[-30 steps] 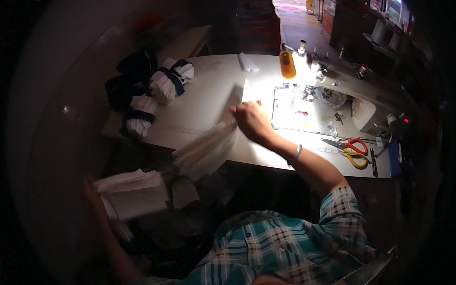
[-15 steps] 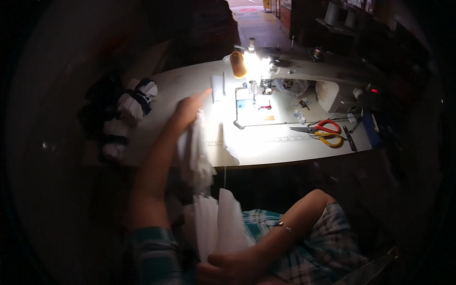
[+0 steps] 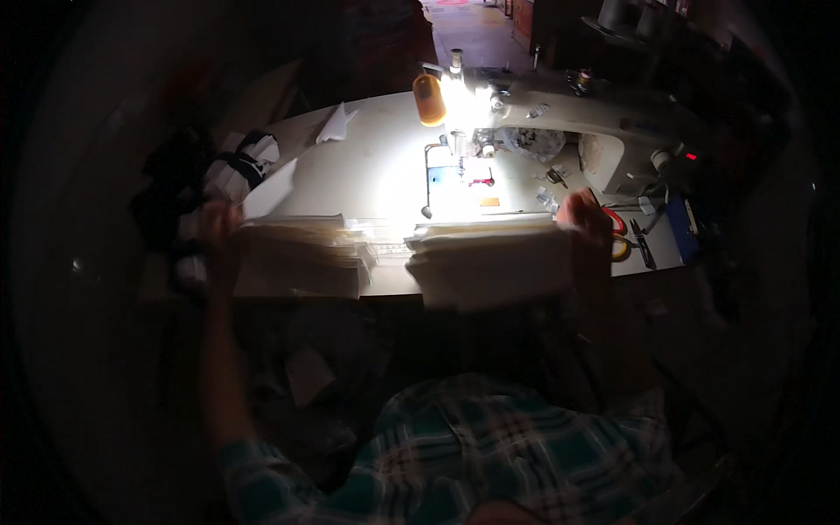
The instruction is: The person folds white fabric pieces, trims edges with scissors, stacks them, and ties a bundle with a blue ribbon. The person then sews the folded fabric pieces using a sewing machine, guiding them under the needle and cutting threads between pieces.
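Left hand point(image 3: 216, 229) grips one pale fabric stack point(image 3: 302, 254); right hand point(image 3: 584, 219) grips the other stack point(image 3: 494, 262). Beyond both, a lit sewing machine point(image 3: 560, 122) stands on the table point(image 3: 367, 166); the room is dark.

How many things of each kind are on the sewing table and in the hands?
Stacks of pale fabric pieces, one in the left hand, one in the right hand: 2
Sewing machine: 1
Orange bottle: 1
Red-handled scissors: 1
Striped dark and white bundle: 1
Small folded white piece: 1
Total: 7
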A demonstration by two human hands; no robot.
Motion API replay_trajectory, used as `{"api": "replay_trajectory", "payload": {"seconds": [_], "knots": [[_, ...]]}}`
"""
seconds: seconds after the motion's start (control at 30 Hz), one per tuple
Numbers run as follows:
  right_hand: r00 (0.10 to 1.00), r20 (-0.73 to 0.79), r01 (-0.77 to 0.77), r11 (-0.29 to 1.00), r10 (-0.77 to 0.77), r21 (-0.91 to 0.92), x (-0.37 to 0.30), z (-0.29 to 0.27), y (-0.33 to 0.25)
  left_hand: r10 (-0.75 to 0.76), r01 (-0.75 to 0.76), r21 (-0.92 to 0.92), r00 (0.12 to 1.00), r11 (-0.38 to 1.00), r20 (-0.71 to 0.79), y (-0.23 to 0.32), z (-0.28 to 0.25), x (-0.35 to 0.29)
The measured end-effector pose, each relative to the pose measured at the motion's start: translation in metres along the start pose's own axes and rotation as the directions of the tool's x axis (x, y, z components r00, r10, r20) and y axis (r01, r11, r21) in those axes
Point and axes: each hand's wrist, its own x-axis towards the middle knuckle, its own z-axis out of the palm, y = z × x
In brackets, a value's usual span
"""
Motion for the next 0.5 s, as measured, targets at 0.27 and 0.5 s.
{"api": "replay_trajectory", "payload": {"seconds": [0.27, 0.5], "knots": [[0.953, 0.093, -0.304, 0.914, 0.289, 0.268, 0.059, 0.104, 0.106, -0.835, 0.852, -0.024, 0.517, 0.522, 0.188, 0.068, -0.194, -0.033], [0.91, 0.414, 0.027, 0.993, 0.024, -0.118, 0.089, 0.241, 0.134, -0.782, 0.772, 0.218, 0.501, 0.597, 0.369, 0.191, -0.33, 0.064]]}}
